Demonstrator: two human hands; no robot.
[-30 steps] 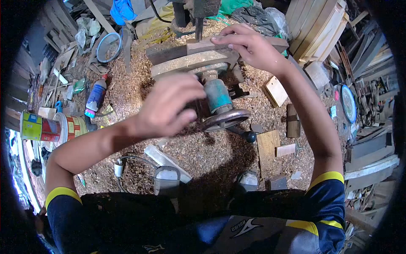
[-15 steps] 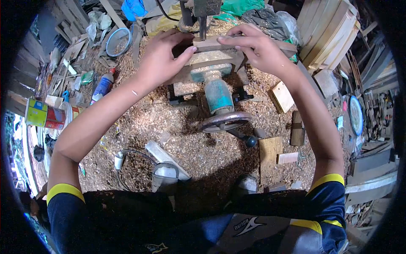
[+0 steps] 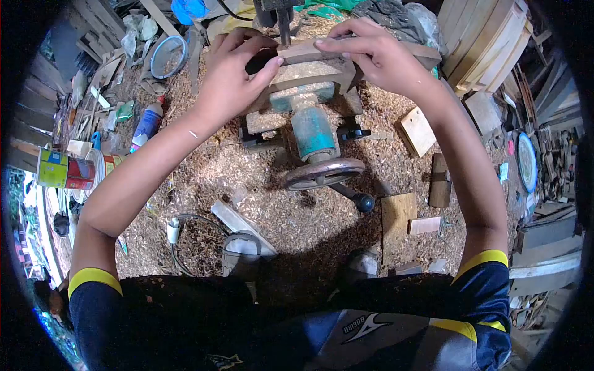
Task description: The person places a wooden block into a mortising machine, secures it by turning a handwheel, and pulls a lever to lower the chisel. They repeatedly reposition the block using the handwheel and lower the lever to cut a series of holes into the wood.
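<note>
A curved brown wooden piece (image 3: pixel 309 52) lies across the machine's table, under the dark metal spindle (image 3: pixel 284 28). My left hand (image 3: pixel 238 74) grips its left part, with the thumb at the near edge and the fingers behind. On its right part, my right hand (image 3: pixel 371 59) pinches the wood between thumb and fingers. Shavings cover the table just in front of the piece. Below stand the machine's teal column (image 3: pixel 314 133) and a round handwheel (image 3: pixel 324 174); neither hand touches them.
Wood shavings cover the floor. A black-knobbed lever (image 3: pixel 363 202) sticks out beside the handwheel. Wooden blocks (image 3: pixel 418 132) lie at the right, and boards (image 3: pixel 486 37) stack behind them. At the left are a blue bottle (image 3: pixel 147 125) and a paint bucket (image 3: pixel 65 169). My shoes (image 3: pixel 242 247) are below.
The view has shifted slightly, so the machine appears a little higher and to the left. Both hands keep their hold on the wooden piece, which has shifted slightly left beneath the spindle.
</note>
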